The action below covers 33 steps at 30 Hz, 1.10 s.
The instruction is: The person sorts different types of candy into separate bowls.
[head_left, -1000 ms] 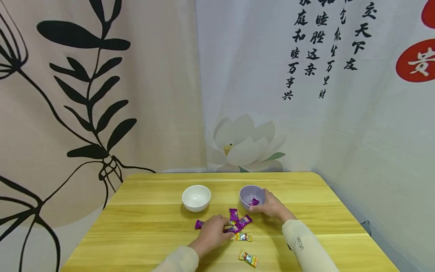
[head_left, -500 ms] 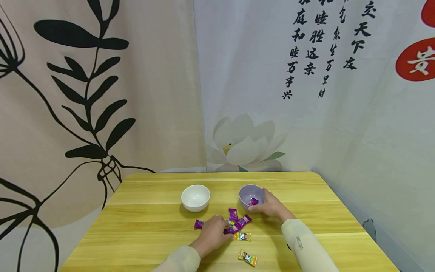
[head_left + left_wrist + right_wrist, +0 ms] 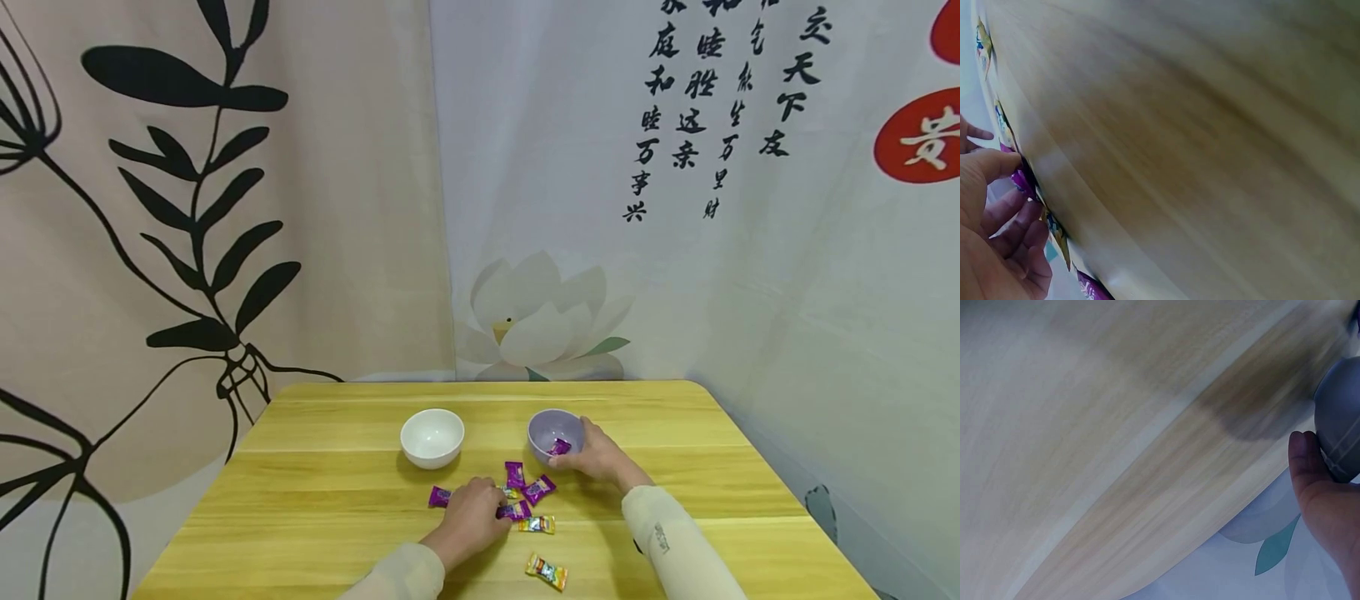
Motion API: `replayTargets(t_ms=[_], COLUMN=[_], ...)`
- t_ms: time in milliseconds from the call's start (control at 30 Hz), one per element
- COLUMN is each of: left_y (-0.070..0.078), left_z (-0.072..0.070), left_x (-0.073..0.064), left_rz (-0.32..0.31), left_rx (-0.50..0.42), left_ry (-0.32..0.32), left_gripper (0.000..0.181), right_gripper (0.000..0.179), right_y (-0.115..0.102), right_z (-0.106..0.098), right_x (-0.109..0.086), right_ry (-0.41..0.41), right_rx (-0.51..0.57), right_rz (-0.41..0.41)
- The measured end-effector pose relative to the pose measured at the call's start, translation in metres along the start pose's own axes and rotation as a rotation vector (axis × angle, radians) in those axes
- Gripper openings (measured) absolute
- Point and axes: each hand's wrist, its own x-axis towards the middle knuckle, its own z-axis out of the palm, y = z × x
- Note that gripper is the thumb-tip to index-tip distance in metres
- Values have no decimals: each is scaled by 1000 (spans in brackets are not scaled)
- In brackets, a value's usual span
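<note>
In the head view my left hand (image 3: 471, 517) pinches a purple-wrapped candy (image 3: 516, 510) on the table between thumb and fingertips. The left wrist view shows the same purple candy (image 3: 1022, 181) at the thumb tip. My right hand (image 3: 600, 457) grips the lilac bowl (image 3: 546, 425) by its right side, thumb toward the front. One purple candy (image 3: 559, 447) lies inside that bowl. From the right wrist, the bowl's outer wall (image 3: 1341, 412) shows against the fingers. Two more purple candies (image 3: 538, 489) (image 3: 514, 475) lie between the hands, and a yellow one (image 3: 510, 492) is partly hidden behind the left fingers.
A white bowl (image 3: 432, 439) stands left of the lilac one. Another purple candy (image 3: 439, 497) peeks out left of my left hand. Two yellow candies (image 3: 537, 524) (image 3: 547, 572) lie nearer the front of the wooden table (image 3: 300, 517). A printed curtain (image 3: 360, 208) hangs behind.
The purple candy at my left fingertips has shifted slightly toward me, away from the purple candy it overlapped. My right hand and the lilac bowl stay put.
</note>
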Motion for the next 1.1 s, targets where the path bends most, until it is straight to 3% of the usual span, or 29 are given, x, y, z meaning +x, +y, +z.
replayTargets(t_ms=[367,933,1100], left_y=[-2,-10,-13], left_z=[0,-19,-25], left_x=[2,3,7], left_rz=[-21,-50,-40], left_rx=[-33,-109,-108], left_ry=[19,66,105], left_gripper=[18,19,17], right_gripper=[121,119,119], right_y=[2,0,0], right_z=[1,1,2], right_x=[0,-1,0], right_ry=[12,5,8], right_rx=[-3,2,-4], right_rz=[-6,-20,-16])
